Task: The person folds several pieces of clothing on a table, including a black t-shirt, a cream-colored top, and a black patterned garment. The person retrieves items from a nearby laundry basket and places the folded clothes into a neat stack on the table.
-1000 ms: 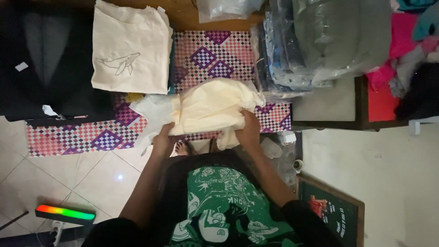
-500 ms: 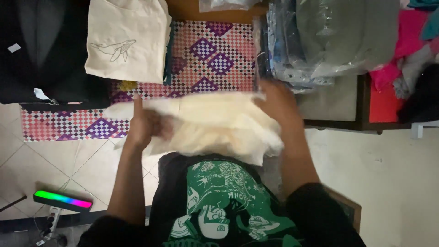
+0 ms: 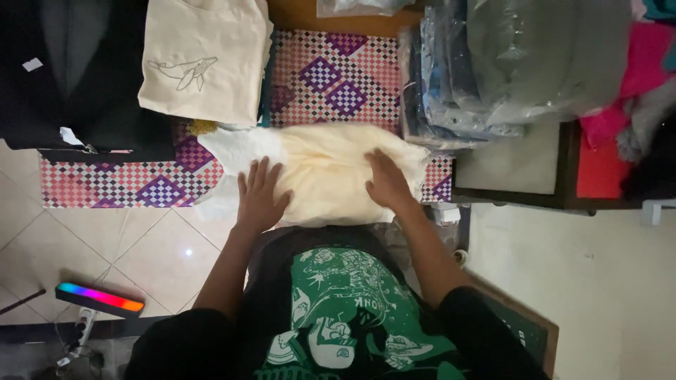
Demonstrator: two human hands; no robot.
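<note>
A cream-coloured garment (image 3: 320, 172) lies spread on the near edge of a pink and purple checkered mat (image 3: 331, 77). My left hand (image 3: 259, 197) rests flat on its left part, fingers apart. My right hand (image 3: 384, 179) presses flat on its right part. Neither hand grips anything. A white piece of cloth (image 3: 232, 151) sticks out from under the garment at the left.
A folded cream shirt with a whale drawing (image 3: 204, 60) lies at the back left, beside a black garment (image 3: 77, 77). Clothes in clear plastic bags (image 3: 493, 63) are stacked at the right on a low table (image 3: 514, 172). A rainbow light bar (image 3: 98, 298) lies on the tiled floor.
The garment was held up bunched in both hands, then spread and laid down. Both hands now lie flat on top of it.
</note>
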